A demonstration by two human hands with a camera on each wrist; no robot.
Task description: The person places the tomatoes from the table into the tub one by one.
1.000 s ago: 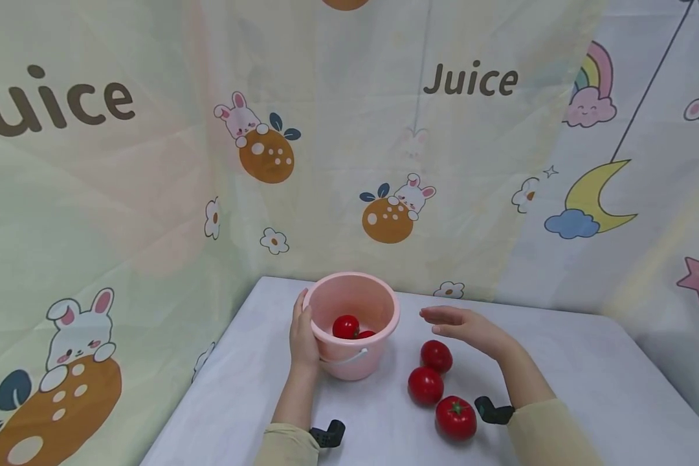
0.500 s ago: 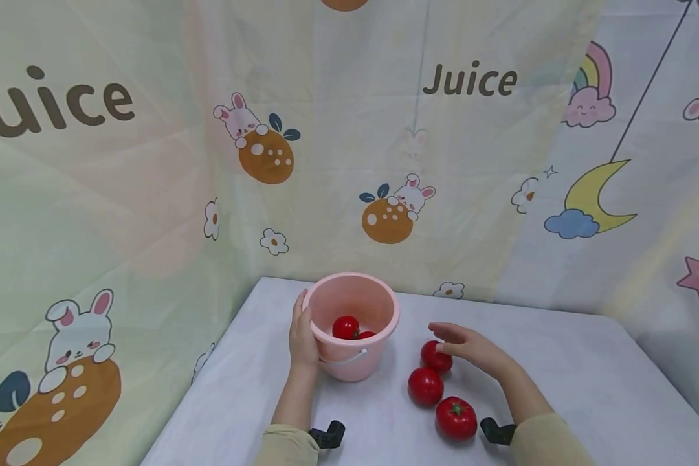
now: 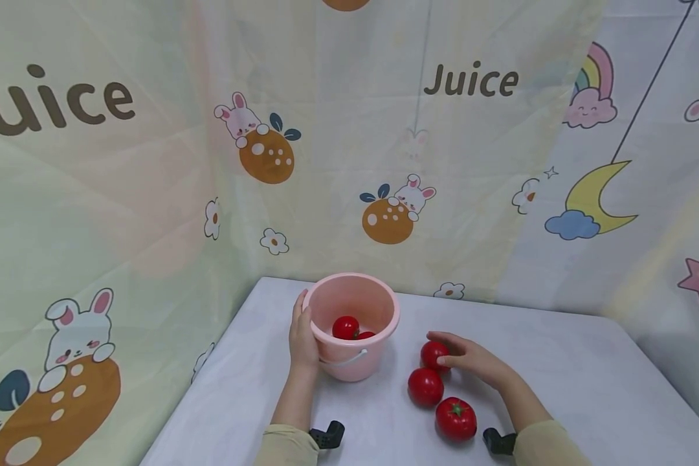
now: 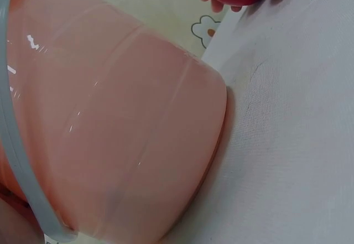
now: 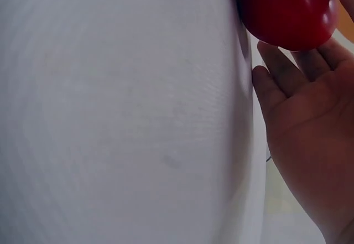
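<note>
A pink bucket (image 3: 352, 360) stands on the white table with red tomatoes (image 3: 346, 327) inside it. My left hand (image 3: 303, 340) holds the bucket's left side, fingers and thumb spread around the wall just under the rim. In the head view my right hand (image 3: 472, 357) is around the farthest of three tomatoes on the table, the far tomato (image 3: 433, 354), thumb in front and fingers behind. The right wrist view shows those fingers fairly straight beside the tomato (image 5: 287, 14). A middle tomato (image 3: 425, 388) and a near tomato (image 3: 456, 419) with a green stem top lie closer to me.
A pale handle (image 4: 22, 161) hangs down the bucket's outside. Printed cloth (image 3: 472, 162) walls in the table (image 3: 582, 375) at the back and sides. Each wrist wears a black camera mount (image 3: 328, 435).
My right hand has come down and toward me, from above the table to around the farthest tomato. The left hand, bucket and tomatoes have stayed in place.
</note>
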